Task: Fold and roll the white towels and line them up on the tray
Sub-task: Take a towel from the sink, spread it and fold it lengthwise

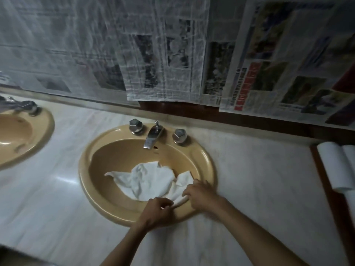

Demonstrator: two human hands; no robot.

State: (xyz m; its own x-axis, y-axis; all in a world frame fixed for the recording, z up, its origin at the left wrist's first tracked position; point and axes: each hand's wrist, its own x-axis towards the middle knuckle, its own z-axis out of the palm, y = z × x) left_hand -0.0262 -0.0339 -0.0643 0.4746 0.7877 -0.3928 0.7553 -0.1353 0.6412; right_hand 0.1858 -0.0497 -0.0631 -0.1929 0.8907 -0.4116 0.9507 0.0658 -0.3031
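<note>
The head view looks steeply down, close over the sink, somewhat dim.

At the right edge of the frame the tray and its rolled towels were cut off. The second sink ran off the left edge. Newsprint on the wall was too blurred to read. Both hands' fingertips were tucked under cloth.

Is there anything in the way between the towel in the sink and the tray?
Nothing visible. Both hands already hold the towel at the sink's near rim, and only bare counter lies between it and the tray on the right.
</note>
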